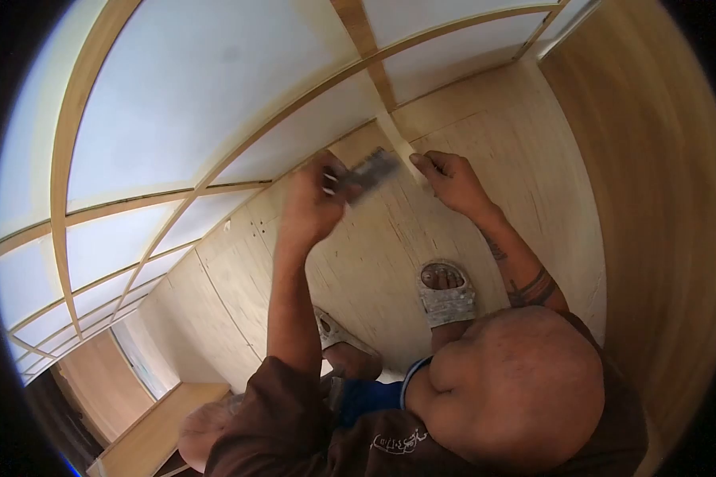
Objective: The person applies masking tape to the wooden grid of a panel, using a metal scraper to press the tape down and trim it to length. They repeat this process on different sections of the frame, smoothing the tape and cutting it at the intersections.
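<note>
My left hand [317, 199] is closed around a grey, flat-looking tool [371, 176]. Motion blurs the tool, so its exact kind does not show, though its upper edge looks jagged. To the right, my right hand [452, 183] has thumb and forefinger pinched on a narrow pale strip [398, 141]. The strip runs from the fingers up toward the wooden grid frame [378, 75]. A small gap separates the tool's tip from the strip. Both hands are above the plywood floor [374, 246].
White panels [231, 71] in wooden framing line the left and top. A brown wooden panel [644, 159] stands at the right. My sandalled feet, with one sandal [447, 306] in full view, rest on the plywood below my hands. A wooden ledge [163, 417] is at lower left.
</note>
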The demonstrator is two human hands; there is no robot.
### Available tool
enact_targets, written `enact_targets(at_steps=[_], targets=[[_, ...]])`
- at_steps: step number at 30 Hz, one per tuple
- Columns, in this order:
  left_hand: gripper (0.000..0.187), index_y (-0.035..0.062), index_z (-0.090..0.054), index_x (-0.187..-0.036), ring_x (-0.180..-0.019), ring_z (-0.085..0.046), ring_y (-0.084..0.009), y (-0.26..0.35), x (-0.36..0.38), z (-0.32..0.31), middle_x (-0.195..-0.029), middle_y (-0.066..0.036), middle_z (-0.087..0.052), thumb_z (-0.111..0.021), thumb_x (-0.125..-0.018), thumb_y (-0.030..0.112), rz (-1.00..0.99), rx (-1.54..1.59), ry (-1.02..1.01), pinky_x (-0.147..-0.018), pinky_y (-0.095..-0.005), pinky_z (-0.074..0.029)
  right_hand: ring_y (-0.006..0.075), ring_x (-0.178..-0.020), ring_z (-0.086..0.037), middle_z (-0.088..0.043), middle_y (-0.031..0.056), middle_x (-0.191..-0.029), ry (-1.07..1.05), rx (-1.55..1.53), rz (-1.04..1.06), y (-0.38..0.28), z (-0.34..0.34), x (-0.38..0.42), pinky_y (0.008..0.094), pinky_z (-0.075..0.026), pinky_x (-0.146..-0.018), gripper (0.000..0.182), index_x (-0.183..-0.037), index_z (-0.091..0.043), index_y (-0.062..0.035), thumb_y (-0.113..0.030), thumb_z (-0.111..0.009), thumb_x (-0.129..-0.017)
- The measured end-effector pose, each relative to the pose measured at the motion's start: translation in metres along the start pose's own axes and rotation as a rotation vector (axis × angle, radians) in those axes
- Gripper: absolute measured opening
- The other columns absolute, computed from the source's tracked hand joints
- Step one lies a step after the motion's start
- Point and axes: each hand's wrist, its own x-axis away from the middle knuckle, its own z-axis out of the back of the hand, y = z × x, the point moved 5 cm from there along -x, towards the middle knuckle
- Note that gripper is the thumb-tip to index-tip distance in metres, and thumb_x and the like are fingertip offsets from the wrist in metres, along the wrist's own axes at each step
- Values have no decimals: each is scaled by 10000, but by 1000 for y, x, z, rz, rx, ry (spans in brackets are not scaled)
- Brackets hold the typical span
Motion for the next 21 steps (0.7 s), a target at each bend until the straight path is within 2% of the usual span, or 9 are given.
enact_targets(at_steps=[2, 3, 5, 6, 13, 15, 18, 21], targets=[[195, -24, -677, -1056, -819, -748, -240, 11, -5, 24, -933, -161, -743, -759, -879, -37, -248, -37, 355, -734, -374, -599, 169, -621, -481, -566, 115, -650, 13, -20, 9, -1, -2, 2, 383, -461, -617, 505, -893, -697, 41, -421, -611, -1080], [195, -24, -677, -1056, -819, -748, -240, 7, -10, 20, -933, -161, -743, -759, -879, -37, -250, -41, 352, -734, -374, -599, 161, -625, -471, -555, 109, -645, 20, -35, 21, -2, -3, 3, 381, -457, -614, 504, -895, -696, 44, -418, -613, -1080], [230, 9, -728, -1092, -830, -740, -324, 4, -16, 14, -973, -154, -733, -719, -869, -46, -428, -139, 537, -674, -415, -578, 169, -619, -469, -559, 119, -643, 36, -32, 33, 1, -8, 2, 386, -456, -612, 507, -889, -691, 47, -418, -617, -1077], [231, 31, -762, -1089, -815, -720, -357, 4, -18, 10, -984, -169, -722, -711, -876, -42, -464, -196, 543, -681, -427, -570, 176, -613, -468, -563, 130, -641, 50, -24, 42, 0, -8, 2, 391, -455, -610, 509, -884, -686, 49, -419, -621, -1074], [209, 50, -790, -1089, -818, -705, -375, -12, -47, -6, -960, -163, -717, -709, -902, 3, -412, -217, 580, -724, -443, -563, 218, -596, -470, -574, 186, -648, 76, 3, 72, 7, -7, -1, 418, -456, -611, 546, -859, -672, 50, -454, -620, -1064], [208, 58, -793, -1103, -867, -716, -385, -14, -56, -7, -1007, -165, -735, -704, -917, 31, -440, -332, 561, -759, -448, -571, 224, -596, -469, -569, 193, -651, 98, -13, 116, 5, -7, 1, 422, -456, -611, 550, -854, -672, 48, -457, -614, -1065], [191, 62, -797, -1082, -918, -725, -392, -17, -64, -12, -1073, -168, -748, -693, -923, 43, -501, -285, 577, -799, -449, -583, 228, -588, -473, -568, 196, -647, 67, 15, 83, 0, -5, 2, 421, -456, -607, 530, -858, -678, 43, -443, -622, -1064], [197, 65, -795, -1084, -953, -730, -387, -22, -68, -19, -1120, -168, -751, -694, -916, 46, -425, -302, 570, -826, -446, -591, 238, -579, -497, -586, 194, -645, 78, 27, 95, 0, -6, 3, 419, -472, -614, 498, -893, -704, 38, -426, -633, -1060]])
